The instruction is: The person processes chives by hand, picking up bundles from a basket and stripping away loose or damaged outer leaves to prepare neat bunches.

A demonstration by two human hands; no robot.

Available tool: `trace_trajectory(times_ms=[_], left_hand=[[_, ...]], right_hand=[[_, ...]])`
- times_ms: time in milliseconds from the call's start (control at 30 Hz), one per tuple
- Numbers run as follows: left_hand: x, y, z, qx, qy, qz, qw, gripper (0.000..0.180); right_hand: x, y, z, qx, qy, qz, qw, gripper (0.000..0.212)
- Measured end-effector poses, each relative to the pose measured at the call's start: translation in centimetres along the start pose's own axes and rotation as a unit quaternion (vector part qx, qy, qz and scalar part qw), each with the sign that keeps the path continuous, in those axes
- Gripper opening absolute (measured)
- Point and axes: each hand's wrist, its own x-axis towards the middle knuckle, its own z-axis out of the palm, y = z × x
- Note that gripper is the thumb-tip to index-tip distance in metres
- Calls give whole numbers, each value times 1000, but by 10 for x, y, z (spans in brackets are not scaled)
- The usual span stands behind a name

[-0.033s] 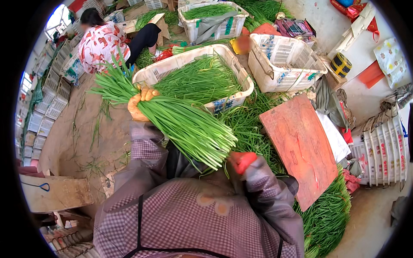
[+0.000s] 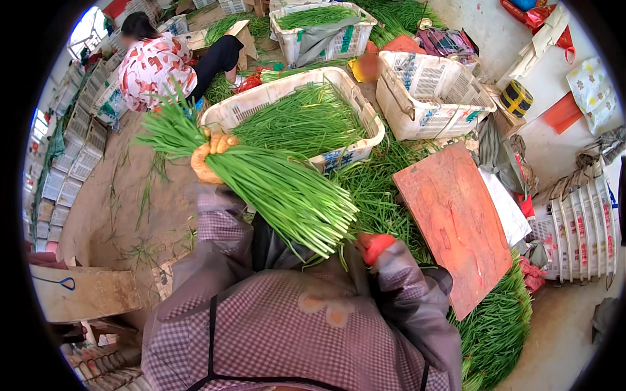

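Left hand: the orange-gloved left hand point(image 2: 210, 156) grips a long bundle of green chives point(image 2: 274, 189) around its middle.
Right hand: the red-gloved right hand point(image 2: 374, 246) sits at the bundle's cut end; grip unclear.
Bundle position: held above the near rim of the white slatted plastic crate point(image 2: 339, 156) of chives.

A bare dirt floor point(image 2: 111, 215) spreads left of the long white crate point(image 2: 365, 124), strewn with loose green blades. Beyond that crate stand two more white crates, one empty point(image 2: 433, 98) to its right and one part filled point(image 2: 323, 32) behind it. Right of the crate a reddish board point(image 2: 456, 221) lies over heaped greens point(image 2: 495, 332). Stacked white crates point(image 2: 580, 234) stand at the far right on pale concrete point(image 2: 561, 339). Far left, crates point(image 2: 78, 143) line the wall below a bright window point(image 2: 88, 29).
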Motion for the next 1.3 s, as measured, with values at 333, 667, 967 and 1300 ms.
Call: trace_trajectory(times_ms=[333, 667, 967, 1300], left_hand=[[7, 10, -4, -14, -69, -34, 997, 27], [10, -3, 30, -69, -137, -63, 986, 22], [22, -39, 54, -84, -192, -144, 967, 20], [9, -14, 24, -29, -159, -141, 977, 22]], right_hand=[[3, -69, -52, 331, 113, -205, 914, 30], [17, -8, -61, 130, 63, -8, 989, 63], [85, -75, -51, 115, 122, -243, 956, 33], [14, 2, -4, 232, 142, -43, 961, 22]])
